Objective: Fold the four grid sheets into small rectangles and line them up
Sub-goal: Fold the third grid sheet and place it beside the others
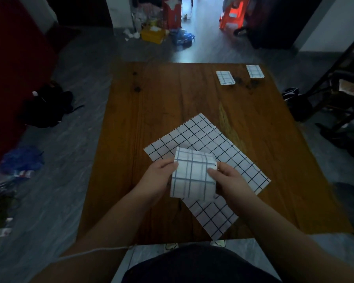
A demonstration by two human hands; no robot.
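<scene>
Your left grip [157, 178] and your right grip [231, 180] are both grasping the same folded sheet [192, 174]. It sits right between them. Your left grip pinches its left edge with the thumb on top. Your right grip pinches its right edge, with the thumb lying on the front and the fingers tucked behind. The paper is white with blue lines, and its top right corner bends over a little, just above your right grip.

Under both grips lies the flat sheet [213, 144]. It is not folded. It is turned like a diamond, so one corner points away from your grips and one points back at you. The folded sheet hides its middle. You cannot tell whether the two sheets touch.

Far ahead of your right grip, near the back edge of the brown wooden surface [151, 109], lie two finished pieces. The first small rectangle [225, 78] is a bit closer to your grips. The second small rectangle [254, 71] is to its right and a bit farther back. They are near each other but apart.

A thin white cord [94, 251] runs below your left arm. On the floor far past your grips stand a red stool [232, 14] and a yellow box [152, 33].
</scene>
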